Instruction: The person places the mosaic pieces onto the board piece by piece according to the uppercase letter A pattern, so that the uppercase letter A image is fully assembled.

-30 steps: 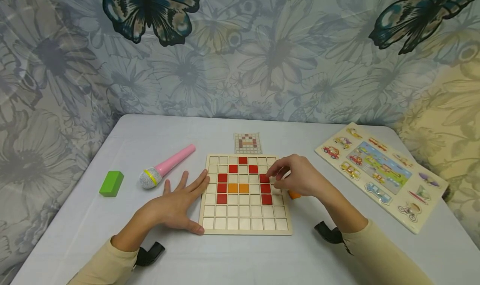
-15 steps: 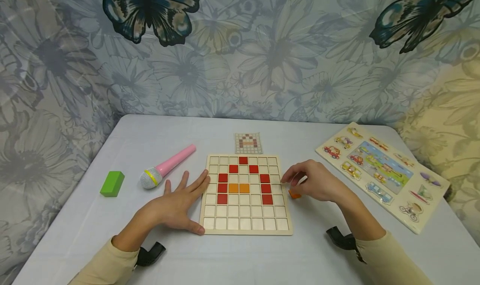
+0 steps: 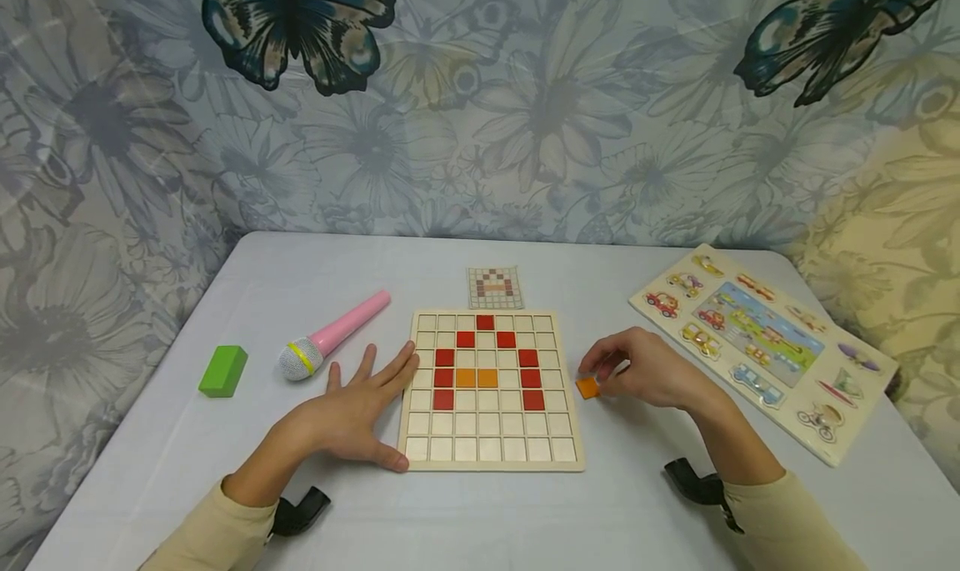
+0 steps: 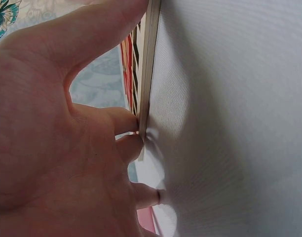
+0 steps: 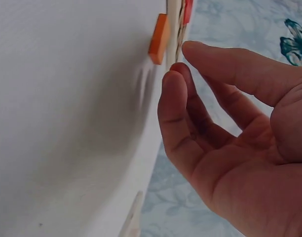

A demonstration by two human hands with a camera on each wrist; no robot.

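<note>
A wooden grid board lies flat, with red tiles in an arch shape and two orange tiles side by side within it. My left hand is spread, thumb and fingertips touching the board's left edge. Just off the right edge lies a loose orange tile. Beside that tile is my right hand, fingers loosely bent. In the right wrist view a gap separates thumb and fingers, nothing is held, and the orange tile sits past the fingertips.
Behind the board lies a small printed pattern card. A pink toy microphone and a green block are on the left of the white table. To the right is a wooden vehicle puzzle board.
My right hand has moved off the board's red tile column, rightward and slightly nearer, to the loose orange tile, which now shows more fully. The left hand has stayed in place.
</note>
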